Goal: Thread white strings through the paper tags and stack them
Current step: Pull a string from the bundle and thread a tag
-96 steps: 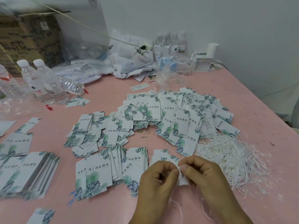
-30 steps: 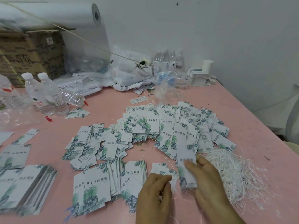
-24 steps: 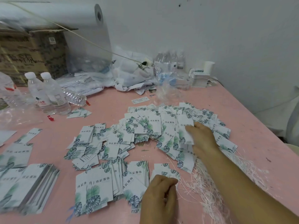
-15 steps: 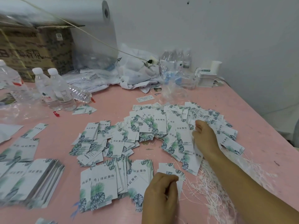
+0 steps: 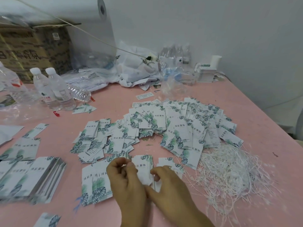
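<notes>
At the near edge of the pink bench (image 5: 246, 112), your left hand (image 5: 126, 177) curls, its grip pinched narrow at something too fine to tell; your right hand (image 5: 168, 182) pinches a paper tag (image 5: 147, 179). The white strings (image 5: 229, 171) lie heaped just right; loose tags (image 5: 178, 126) spread beyond.

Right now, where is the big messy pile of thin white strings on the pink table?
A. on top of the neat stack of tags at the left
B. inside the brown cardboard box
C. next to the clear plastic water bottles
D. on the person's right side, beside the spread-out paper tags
D: the tangled pile of thin white strings lies on the pink table to the right of the right hand, just below the spread of leaf-printed paper tags.
</notes>
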`<action>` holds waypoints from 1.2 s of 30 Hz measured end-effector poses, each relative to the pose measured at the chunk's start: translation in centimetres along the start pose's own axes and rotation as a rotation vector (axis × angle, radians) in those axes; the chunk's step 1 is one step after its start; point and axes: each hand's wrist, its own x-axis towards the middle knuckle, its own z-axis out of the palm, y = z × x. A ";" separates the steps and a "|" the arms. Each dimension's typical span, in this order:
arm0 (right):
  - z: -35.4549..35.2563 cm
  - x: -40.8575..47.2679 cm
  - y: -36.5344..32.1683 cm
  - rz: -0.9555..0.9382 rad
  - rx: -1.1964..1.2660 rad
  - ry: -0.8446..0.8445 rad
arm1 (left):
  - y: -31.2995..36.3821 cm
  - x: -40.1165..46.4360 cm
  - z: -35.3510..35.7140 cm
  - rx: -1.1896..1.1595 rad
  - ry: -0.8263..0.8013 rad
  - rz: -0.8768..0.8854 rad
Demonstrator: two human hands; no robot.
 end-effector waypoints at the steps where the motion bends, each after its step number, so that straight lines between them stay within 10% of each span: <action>1: 0.4 0.2 -0.2 0.005 -0.060 -0.003 | -0.1 0.1 0.0 0.001 0.006 -0.012; 18: -3.5 0.5 1.2 0.268 0.467 0.034 | -0.7 0.1 0.5 -0.070 -0.057 -0.100; 26: -3.2 -1.1 1.6 0.290 0.882 -0.019 | -0.4 -1.2 1.3 -0.241 -0.365 -0.305; 33: -2.2 -1.1 2.4 0.107 0.322 0.232 | -0.5 -0.8 1.2 -0.291 -0.266 -0.408; 36: -1.3 -0.7 2.5 -0.095 0.001 0.094 | -0.8 0.2 0.9 -0.277 -0.153 -0.426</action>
